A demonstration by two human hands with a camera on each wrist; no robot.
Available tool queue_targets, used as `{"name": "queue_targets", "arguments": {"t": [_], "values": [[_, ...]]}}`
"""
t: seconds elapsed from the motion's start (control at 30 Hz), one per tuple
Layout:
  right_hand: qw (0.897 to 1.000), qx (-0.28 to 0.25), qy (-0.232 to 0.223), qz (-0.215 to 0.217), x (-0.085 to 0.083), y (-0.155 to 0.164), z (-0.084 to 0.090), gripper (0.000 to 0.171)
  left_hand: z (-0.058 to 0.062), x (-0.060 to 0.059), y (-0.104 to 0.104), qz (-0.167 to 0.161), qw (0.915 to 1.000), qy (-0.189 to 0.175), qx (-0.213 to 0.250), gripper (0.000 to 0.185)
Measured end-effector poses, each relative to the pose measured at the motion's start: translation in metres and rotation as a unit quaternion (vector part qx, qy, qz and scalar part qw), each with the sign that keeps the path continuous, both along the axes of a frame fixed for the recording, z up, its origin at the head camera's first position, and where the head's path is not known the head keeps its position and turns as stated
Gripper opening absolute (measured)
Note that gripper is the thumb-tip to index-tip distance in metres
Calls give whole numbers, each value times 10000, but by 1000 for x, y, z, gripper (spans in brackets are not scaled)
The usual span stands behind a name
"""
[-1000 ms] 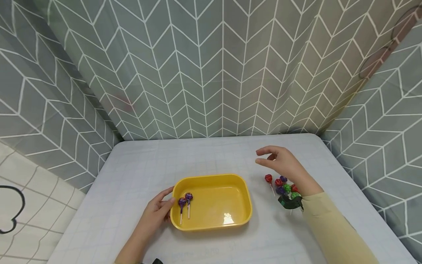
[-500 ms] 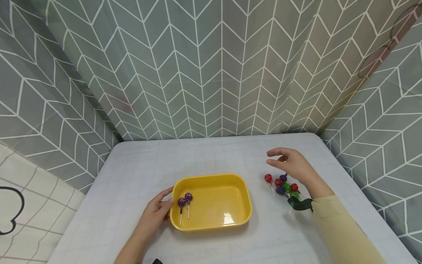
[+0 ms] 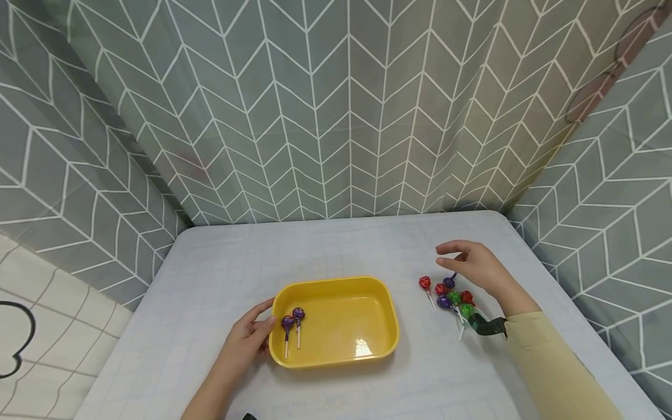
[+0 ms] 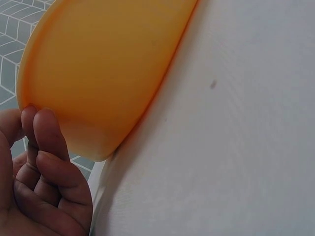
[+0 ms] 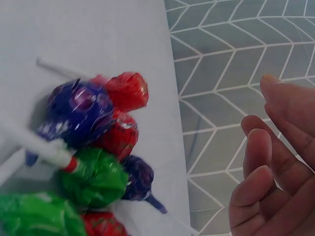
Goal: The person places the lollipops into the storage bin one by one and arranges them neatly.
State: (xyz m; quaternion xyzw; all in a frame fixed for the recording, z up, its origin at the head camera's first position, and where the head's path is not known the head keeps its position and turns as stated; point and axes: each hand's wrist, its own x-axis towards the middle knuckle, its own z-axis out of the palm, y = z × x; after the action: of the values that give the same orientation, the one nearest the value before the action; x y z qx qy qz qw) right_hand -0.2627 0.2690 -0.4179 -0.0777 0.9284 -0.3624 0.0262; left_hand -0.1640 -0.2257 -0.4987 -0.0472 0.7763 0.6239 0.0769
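A yellow tray [image 3: 367, 286] sits on the white table, and two purple lollipops [image 3: 292, 319] lie in its left end. My left hand [image 3: 251, 335] holds the tray's left rim [image 4: 29, 105], thumb on top and fingers curled against its outer wall. A heap of red, purple and green lollipops [image 3: 450, 296] [image 5: 93, 147] lies to the right of the tray. Just above and behind that heap hovers my right hand [image 3: 472, 265], fingers relaxed and holding nothing. The right wrist view has its fingertips [image 5: 266, 162] beside the sweets, apart from them.
The white table [image 3: 336, 245] ends at a grey chevron curtain [image 3: 336, 105] on the back, left and right sides. A dark green wrist strap [image 3: 488, 326] shows at my right sleeve's cuff. A white tiled floor [image 3: 31, 350] lies at the lower left.
My right hand has moved right and slightly down, from beside the tray toward the heap of lollipops. The left hand and the tray have stayed put.
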Motion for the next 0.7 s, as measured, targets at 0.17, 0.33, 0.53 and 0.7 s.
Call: {"name": "queue_targets", "arguments": {"t": [0.17, 0.33, 0.53, 0.7], "values": [[9999, 24, -129, 72, 2, 10, -5, 45, 1, 0, 0, 0, 10000, -15, 25, 48], [9995, 67, -298, 107, 3, 20, -10, 43, 0, 0, -2, -3, 10000, -8, 21, 51], [9981, 226, -534, 212, 2, 29, -19, 40, 0, -1, -2, -9, 10000, -18, 87, 53], [9972, 310, -619, 298, 1, 32, -25, 35, -2, -1, -1, -19, 9999, -45, 123, 53]]}}
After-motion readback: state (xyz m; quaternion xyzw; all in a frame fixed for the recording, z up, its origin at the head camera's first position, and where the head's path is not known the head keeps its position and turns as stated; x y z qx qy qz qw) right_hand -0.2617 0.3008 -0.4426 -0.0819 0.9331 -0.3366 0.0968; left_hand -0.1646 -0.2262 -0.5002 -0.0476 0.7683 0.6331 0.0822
